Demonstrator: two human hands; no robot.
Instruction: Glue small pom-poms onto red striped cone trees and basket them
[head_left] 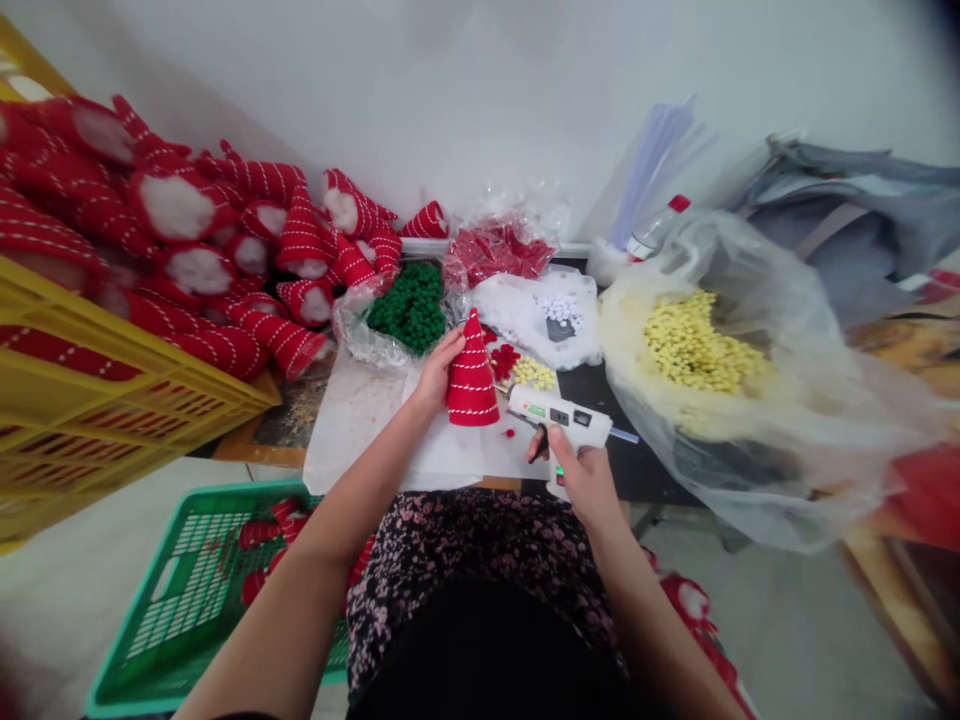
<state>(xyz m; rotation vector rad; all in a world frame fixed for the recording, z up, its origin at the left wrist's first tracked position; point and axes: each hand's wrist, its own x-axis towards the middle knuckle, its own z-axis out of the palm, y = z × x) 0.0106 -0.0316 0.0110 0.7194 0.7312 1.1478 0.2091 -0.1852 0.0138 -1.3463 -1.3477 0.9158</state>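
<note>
Red cone (pixel 472 385): upright, near the desk's (pixel 660 468) front edge, pinched at its side by left hand (pixel 439 372). Glue gun (pixel 566 422): grasped in right hand (pixel 589 475), front end beside cone. Advisable: cone steady, left fingers clear of gun's tip.

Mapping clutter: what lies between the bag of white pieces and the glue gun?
Head view: a small pile of yellow pieces, with red pieces beside it.

room: white paper (pixel 352 412) beside left hand (pixel 436 374); left block: yellow crate (pixel 45 303); right block: plastic bag (pixel 817 410)
</note>
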